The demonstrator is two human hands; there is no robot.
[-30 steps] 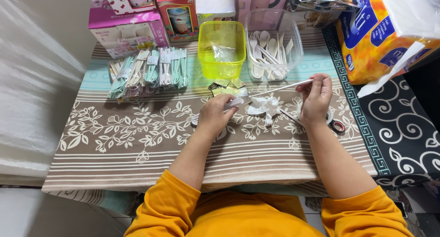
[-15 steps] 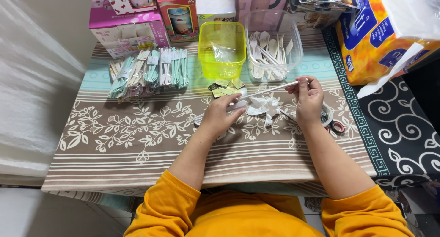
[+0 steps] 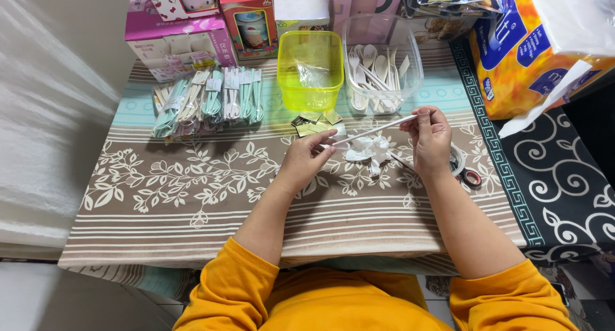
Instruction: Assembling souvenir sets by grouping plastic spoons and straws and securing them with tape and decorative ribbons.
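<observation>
White plastic stick point(image 3: 375, 130) held at both ends above table point(image 3: 192, 196) middle: right hand point(image 3: 430, 139) pinching far end, left hand point(image 3: 307, 158) pinching near end, axis slanting up-right, over crumpled wrappers point(image 3: 366, 148).

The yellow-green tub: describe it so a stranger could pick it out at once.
On the floral tablecloth, look along the far edge before the row of cartons. The yellow-green tub sits beside a clear tub of white spoons. It alone is tinted translucent lime, holding only crumpled clear plastic.
</observation>
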